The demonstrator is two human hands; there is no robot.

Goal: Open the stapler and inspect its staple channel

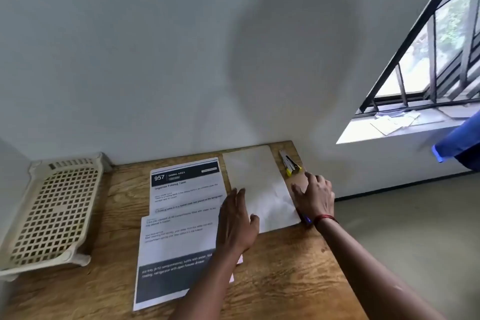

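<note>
A blank white sheet (255,179) lies on the wooden table (280,275) at the back right. My left hand (237,221) lies flat with straight fingers across its left edge and the printed sheets beside it. My right hand (315,196) rests with spread fingers on the table at the sheet's right edge, a red thread on its wrist. A silver and yellow stapler (290,161) lies just beyond my right fingertips. Two printed sheets overlap to the left: one headed "957" (185,184), and a nearer one (176,254) with a dark band.
A cream perforated plastic tray (53,212) stands at the table's left against the wall. A small dark object with a blue light (307,220) sits under my right wrist. A barred window (441,60) with papers on its sill is at the right, with blue cloth (459,140) beside it.
</note>
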